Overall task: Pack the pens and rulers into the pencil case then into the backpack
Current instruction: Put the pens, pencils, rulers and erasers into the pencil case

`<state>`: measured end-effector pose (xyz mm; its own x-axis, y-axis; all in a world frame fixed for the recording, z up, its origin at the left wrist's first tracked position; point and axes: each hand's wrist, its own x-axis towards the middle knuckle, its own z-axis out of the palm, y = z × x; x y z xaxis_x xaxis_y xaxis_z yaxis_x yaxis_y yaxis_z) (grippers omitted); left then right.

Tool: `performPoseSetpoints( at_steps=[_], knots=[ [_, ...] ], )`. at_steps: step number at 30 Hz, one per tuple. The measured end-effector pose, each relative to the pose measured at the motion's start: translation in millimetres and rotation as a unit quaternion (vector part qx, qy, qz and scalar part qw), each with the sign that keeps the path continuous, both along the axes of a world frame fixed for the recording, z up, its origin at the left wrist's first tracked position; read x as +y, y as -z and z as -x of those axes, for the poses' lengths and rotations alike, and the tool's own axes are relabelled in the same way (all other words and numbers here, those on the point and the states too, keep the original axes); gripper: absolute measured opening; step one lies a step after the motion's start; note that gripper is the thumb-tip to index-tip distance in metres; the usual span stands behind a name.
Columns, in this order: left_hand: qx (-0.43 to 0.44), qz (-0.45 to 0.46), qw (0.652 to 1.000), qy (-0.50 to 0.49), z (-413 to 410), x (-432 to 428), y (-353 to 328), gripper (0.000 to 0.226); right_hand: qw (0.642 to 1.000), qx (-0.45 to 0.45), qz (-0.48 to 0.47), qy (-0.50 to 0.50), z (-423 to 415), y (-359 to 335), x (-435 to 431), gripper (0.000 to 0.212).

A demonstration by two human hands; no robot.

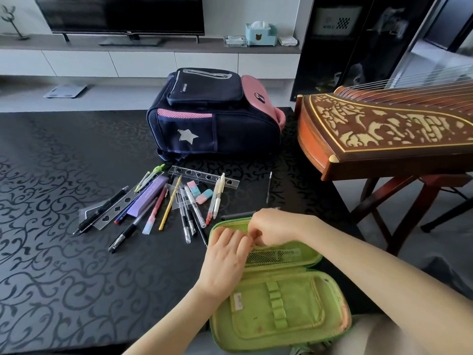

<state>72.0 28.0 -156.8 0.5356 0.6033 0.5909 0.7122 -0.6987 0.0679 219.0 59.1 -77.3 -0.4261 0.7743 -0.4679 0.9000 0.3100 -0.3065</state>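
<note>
The green pencil case point(279, 308) lies open at the table's near edge, its lower half hanging slightly over the rim. Both hands are at its upper flap. The left hand point(225, 257) has its fingers curled down onto the flap's left end. The right hand point(273, 226) is bunched tight, fingertips pinching the top edge of the mesh pocket point(276, 258); whether it holds a zip pull there, I cannot tell. One clear pen already seems to sit behind the mesh.

To my eye the risk is that overhang: a firm tug on the pocket could tip the case off the table and spill what is inside. The mesh could also snag a pen tip or cap.

Just beyond the case lies a dark pen point(238, 215). To the case's far left is the loose heap of pens point(189, 216), clear rulers point(202, 175) and erasers point(202, 193), all still unpacked. Well beyond the case sits the navy and pink backpack point(212, 119), its zips apparently closed.

The table point(64, 252) is black and glossy with a scroll pattern, slick enough for round pens to roll. To the case's far right stands a carved wooden zither point(384, 134). Farthest off are a television point(122, 14) and a tissue box point(261, 34) on a low white cabinet.
</note>
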Motion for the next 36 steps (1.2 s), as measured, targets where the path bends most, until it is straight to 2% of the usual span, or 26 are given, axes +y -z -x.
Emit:
performPoseSetpoints(
  at_steps=[1,3,6,9,12,13,15,16,17,18,19,20,22,24,27,30,32,34,36],
  knots=[
    [0.005,0.003,1.0,-0.002,0.2,0.3,-0.2,0.03,1.0,-0.01,0.007,-0.006,-0.5,-0.5,0.3,0.016],
    [0.014,0.016,1.0,0.0,2.0,2.2,0.4,0.024,1.0,0.008,-0.004,0.01,-6.1,-3.5,1.1,0.017],
    [0.014,0.025,1.0,0.0,5.0,3.2,1.6,0.011,0.993,0.099,-0.025,0.067,-15.9,-2.9,2.0,0.021],
    [0.008,0.037,0.999,0.003,3.4,2.1,1.5,0.009,0.979,0.178,-0.025,0.094,-16.4,6.3,-0.7,0.024],
    [0.006,0.048,0.999,0.006,2.8,2.6,1.9,0.009,0.971,0.215,0.001,0.103,-18.1,8.8,-4.0,0.032],
    [0.009,0.058,0.998,0.014,3.7,3.5,2.8,0.008,0.96,0.244,-0.02,0.132,-21.3,7.8,-2.7,0.033],
    [0.017,0.102,0.994,0.02,3.7,4.6,3.5,0.016,0.915,0.285,-0.127,0.257,-34.8,9.3,7.0,0.031],
    [0.02,0.141,0.99,0.021,2.4,4.7,2.0,0.022,0.893,0.25,-0.19,0.323,-44.4,12.5,15.9,0.027],
    [0.024,0.188,0.982,0.021,0.6,4.4,-0.4,0.024,0.881,0.176,-0.229,0.374,-54.0,18.1,25.7,0.021],
    [0.031,0.231,0.972,0.021,-2.4,4.5,-4.7,0.018,0.877,0.098,-0.228,0.413,-61.0,24.8,34.5,0.019],
    [0.03,0.261,0.965,0.021,-6.0,5.3,-7.5,0.011,0.875,0.042,-0.198,0.439,-64.5,31.9,41.5,0.027],
    [0.014,0.277,0.961,0.014,-10.2,7.8,-9.5,0.013,0.873,0.011,-0.163,0.459,-64.2,38.7,47.6,0.037],
    [-0.005,0.28,0.96,-0.005,-20.2,12.8,-11.3,0.024,0.865,0.011,-0.137,0.483,-56.8,50.0,58.5,0.046],
    [0.004,0.274,0.961,-0.025,-30.8,17.2,-14.7,0.029,0.858,0.009,-0.144,0.493,-49.7,56.0,65.7,0.038],
    [0.054,0.243,0.968,-0.028,-43.7,18.9,-17.1,0.03,0.85,0.015,-0.14,0.507,-47.7,57.0,71.5,0.015],
    [0.07,0.303,0.95,0.015,-53.4,17.2,-16.6,0.033,0.857,0.045,-0.147,0.493,-58.9,51.0,64.8,0.035],
    [0.062,0.348,0.935,0.033,-54.4,17.2,-17.0,0.028,0.871,0.109,-0.164,0.449,-65.7,41.8,50.9,0.043],
    [0.058,0.35,0.934,0.043,-50.9,17.9,-18.7,0.026,0.886,0.179,-0.164,0.395,-69.0,31.3,30.5,0.034],
    [0.088,0.337,0.937,0.041,-44.5,16.9,-21.9,0.038,0.898,0.224,-0.142,0.35,-66.7,21.4,6.8,0.02]
  ],
)
